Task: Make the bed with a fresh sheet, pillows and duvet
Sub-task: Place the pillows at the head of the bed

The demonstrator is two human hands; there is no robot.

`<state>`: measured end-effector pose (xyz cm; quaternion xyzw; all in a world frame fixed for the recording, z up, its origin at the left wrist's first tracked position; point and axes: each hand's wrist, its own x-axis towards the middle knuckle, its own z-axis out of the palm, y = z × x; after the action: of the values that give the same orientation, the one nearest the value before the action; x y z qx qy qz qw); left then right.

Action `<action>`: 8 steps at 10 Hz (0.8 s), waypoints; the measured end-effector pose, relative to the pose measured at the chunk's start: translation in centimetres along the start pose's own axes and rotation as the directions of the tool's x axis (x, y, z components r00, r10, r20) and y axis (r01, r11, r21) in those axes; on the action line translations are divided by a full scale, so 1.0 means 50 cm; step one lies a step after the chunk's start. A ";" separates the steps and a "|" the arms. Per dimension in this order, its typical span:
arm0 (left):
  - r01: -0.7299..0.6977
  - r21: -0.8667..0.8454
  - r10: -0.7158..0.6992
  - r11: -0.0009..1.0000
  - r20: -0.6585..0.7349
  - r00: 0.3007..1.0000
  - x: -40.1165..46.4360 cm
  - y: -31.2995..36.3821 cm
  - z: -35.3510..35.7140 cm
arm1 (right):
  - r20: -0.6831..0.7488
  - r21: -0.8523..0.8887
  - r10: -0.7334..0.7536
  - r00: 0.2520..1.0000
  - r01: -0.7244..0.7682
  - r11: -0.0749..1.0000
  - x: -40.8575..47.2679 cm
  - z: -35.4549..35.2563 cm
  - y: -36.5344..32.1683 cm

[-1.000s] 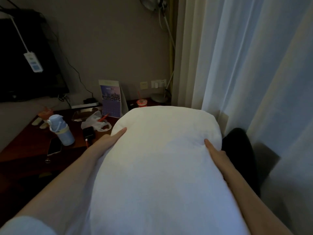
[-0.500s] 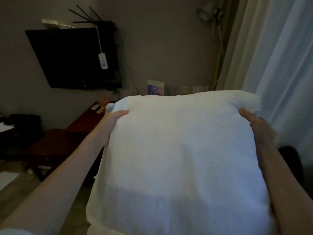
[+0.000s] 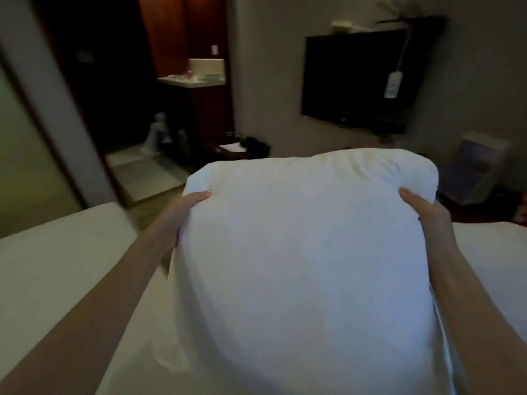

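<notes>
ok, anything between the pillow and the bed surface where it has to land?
Nothing visible. Left hand and right hand grip the pillow over the bed; the sheet showing beside it looks bare. The patch under it is hidden.

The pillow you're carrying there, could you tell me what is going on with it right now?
A person holds a plump white pillow out in front with both bare hands: the left hand grips its left edge and the right hand grips its right edge, near the top corners. It is lifted over a bed covered with a white sheet. Beyond it, a dark wall-mounted television hangs on the wall. The pillow is not yet set down.
</notes>
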<state>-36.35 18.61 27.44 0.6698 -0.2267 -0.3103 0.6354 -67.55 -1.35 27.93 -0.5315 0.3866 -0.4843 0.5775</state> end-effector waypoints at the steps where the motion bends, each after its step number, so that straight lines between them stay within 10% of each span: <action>1: 0.027 0.032 -0.019 0.999 -0.230 0.973 -0.108 -0.031 -0.196 | 0.217 0.017 0.088 0.972 -0.094 0.995 -0.053 0.160 0.045; 4: 0.147 -0.035 -0.124 0.989 -0.743 0.658 -0.598 -0.135 -0.517 | 0.768 -0.200 0.314 0.558 -0.257 0.946 -0.292 0.558 0.195; 8: -0.060 -0.365 -0.369 0.929 -0.926 -0.076 -1.151 -0.407 -0.367 | 0.899 -0.396 0.354 -0.257 -0.132 0.909 -0.686 0.727 0.307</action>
<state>-65.83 73.65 14.61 0.6014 0.4337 0.1718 0.6486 -38.28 40.11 15.37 -0.6573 -0.0671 0.2586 0.7047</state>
